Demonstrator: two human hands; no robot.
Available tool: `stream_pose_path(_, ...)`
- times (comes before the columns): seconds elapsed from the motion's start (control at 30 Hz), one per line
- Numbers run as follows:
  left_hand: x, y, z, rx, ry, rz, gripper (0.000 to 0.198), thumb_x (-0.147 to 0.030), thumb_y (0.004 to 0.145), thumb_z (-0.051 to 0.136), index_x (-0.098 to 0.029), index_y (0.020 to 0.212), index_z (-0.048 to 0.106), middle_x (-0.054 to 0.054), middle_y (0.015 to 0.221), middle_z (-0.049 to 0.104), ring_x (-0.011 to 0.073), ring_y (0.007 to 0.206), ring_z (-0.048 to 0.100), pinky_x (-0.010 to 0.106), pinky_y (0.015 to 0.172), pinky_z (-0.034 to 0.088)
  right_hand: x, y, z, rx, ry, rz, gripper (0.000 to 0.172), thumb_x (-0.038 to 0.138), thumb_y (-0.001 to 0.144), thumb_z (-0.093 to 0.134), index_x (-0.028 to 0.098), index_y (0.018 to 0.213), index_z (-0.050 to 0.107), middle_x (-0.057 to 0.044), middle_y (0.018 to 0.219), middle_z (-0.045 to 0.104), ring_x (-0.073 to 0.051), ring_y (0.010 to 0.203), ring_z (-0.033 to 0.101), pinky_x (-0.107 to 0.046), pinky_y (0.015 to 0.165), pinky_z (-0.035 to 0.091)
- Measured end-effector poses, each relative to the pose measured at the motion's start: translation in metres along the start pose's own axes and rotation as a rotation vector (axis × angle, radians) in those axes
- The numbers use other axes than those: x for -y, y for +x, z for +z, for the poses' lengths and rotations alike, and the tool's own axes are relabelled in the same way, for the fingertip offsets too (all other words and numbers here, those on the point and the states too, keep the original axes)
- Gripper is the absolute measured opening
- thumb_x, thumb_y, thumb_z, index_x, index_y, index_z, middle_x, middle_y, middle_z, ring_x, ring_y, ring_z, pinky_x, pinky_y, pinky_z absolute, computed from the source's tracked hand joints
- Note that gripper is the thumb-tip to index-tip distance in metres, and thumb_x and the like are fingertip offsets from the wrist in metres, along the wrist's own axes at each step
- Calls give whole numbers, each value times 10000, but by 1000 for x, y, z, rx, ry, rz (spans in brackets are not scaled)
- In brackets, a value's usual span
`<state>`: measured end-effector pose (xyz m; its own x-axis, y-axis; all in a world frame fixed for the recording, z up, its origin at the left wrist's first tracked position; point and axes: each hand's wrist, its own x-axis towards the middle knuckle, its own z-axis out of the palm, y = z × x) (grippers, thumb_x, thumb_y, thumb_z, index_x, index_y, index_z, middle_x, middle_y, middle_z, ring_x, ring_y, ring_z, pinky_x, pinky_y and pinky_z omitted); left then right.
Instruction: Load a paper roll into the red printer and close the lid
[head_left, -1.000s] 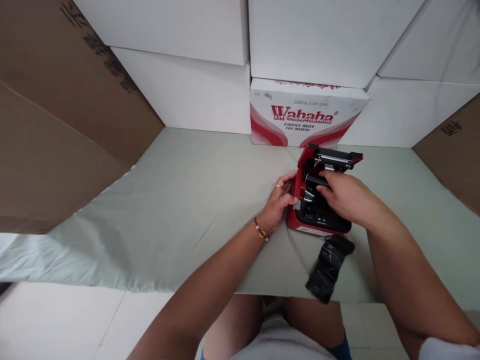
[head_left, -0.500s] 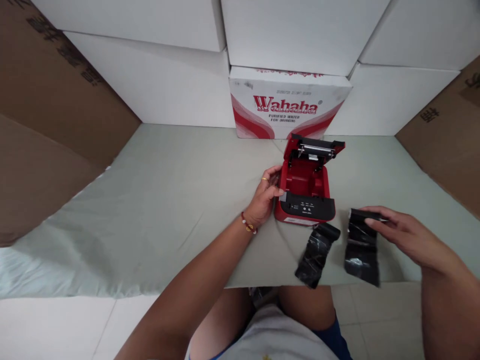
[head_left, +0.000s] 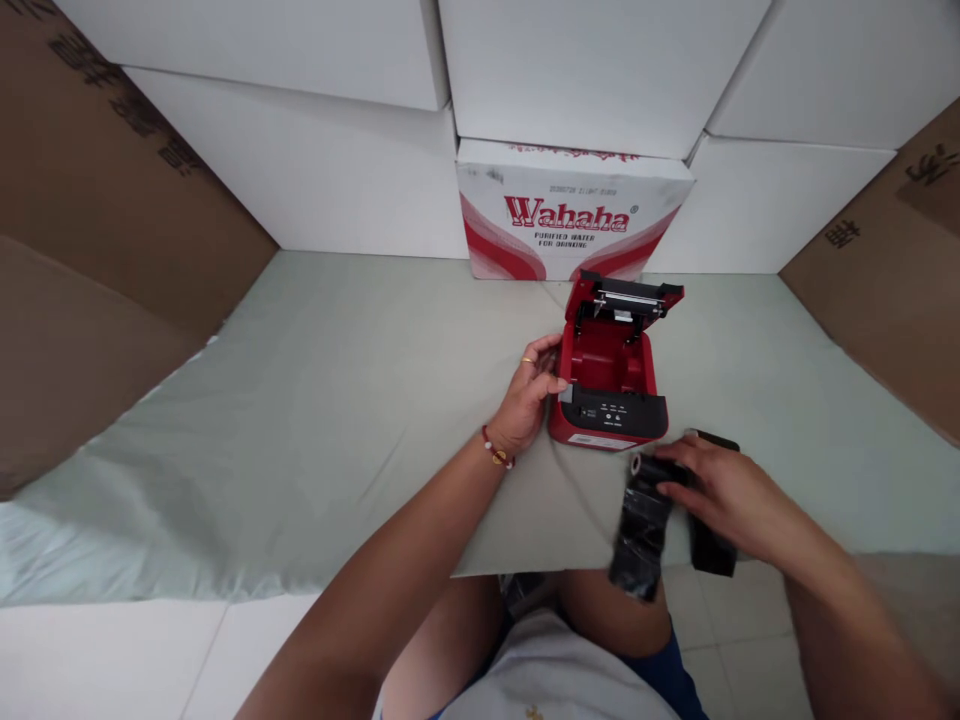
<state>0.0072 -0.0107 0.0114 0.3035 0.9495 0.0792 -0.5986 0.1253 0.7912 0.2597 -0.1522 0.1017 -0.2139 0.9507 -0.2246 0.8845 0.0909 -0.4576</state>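
Note:
A small red printer [head_left: 611, 385] with a black front panel stands on the pale green cloth, its lid tipped open and its red bay empty. My left hand [head_left: 529, 395] rests against the printer's left side, fingers curled on its edge. Two black wrapped rolls lie at the table's front edge. My right hand [head_left: 716, 490] lies over them, fingertips closed on the top of the left roll [head_left: 641, 530]. The right roll [head_left: 709, 545] sits mostly under my palm.
A white carton printed "Wahaha" [head_left: 574, 215] stands right behind the printer, among stacked white boxes [head_left: 315, 190]. Brown cartons [head_left: 97, 220] wall in the left and right sides. The green cloth [head_left: 337, 400] ends at the table's front edge above my legs.
My right hand lifted a black roll out of the printer's bay, set it down to the right of the other roll, then moved left onto the first roll. My left hand stayed put.

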Motion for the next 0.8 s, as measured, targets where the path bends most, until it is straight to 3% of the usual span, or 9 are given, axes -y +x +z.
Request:
stream_pose_path(0.07,1,0,-1,2,0,-1,632,-281,688,809,-258,1293,631,62,1454,666,282,1451,545,453,1267,372,9,-11,-29,51,106,-109,292,458,1006,653,319,1214,802,-71,1097,784,-211,768,715,-352,680,609)
stream_pose_path(0.1,2,0,-1,2,0,0,635,-283,688,810,-258,1296,630,62,1456,665,281,1448,546,453,1265,375,15,-15,-45,11,146,-150,313,491,1003,680,355,1261,793,-59,1103,776,-178,662,658,-329,583,567)
stream_pose_path(0.17,2,0,-2,1,2,3,637,-288,691,813,-260,1300,631,61,1458,660,279,1445,546,455,1266,375,30,-12,-68,-157,148,-194,366,546,987,707,408,1319,777,-39,1008,750,-158,557,557,-328,485,483)
stream_pose_path(0.23,2,0,-2,3,8,6,634,-295,700,815,-262,1305,630,60,1462,653,274,1449,541,457,1274,365,46,7,-76,-319,60,-164,360,543,993,690,407,1314,782,-23,887,727,-176,566,559,-345,530,485)
stream_pose_path(0.33,2,-1,-2,9,7,5,623,-298,708,819,-261,1301,631,59,1450,659,270,1439,549,460,1269,369,69,54,-65,-392,-154,-53,348,399,1012,631,336,1327,767,-27,885,780,-226,707,686,-381,719,543)
stream_pose_path(0.47,1,-1,-2,5,17,9,621,-295,706,820,-251,1296,631,63,1418,675,272,1407,571,456,1244,389,91,104,-43,-263,-470,118,400,296,1010,576,232,1381,710,-138,1081,837,-336,892,775,-425,752,550)
stream_pose_path(0.6,1,-1,-1,-15,38,3,620,-267,703,778,-250,1303,621,65,1416,674,276,1392,577,447,1222,406,99,124,-36,-136,-596,174,354,255,1010,563,178,1327,701,-216,1080,823,-398,945,794,-451,742,562)
stream_pose_path(0.8,0,-1,2,-17,62,-17,644,-230,674,711,-247,1307,590,66,1393,675,271,1342,597,452,1201,416,95,146,-36,-65,-611,178,405,191,965,574,223,1346,708,-174,1142,832,-349,991,796,-377,689,522)
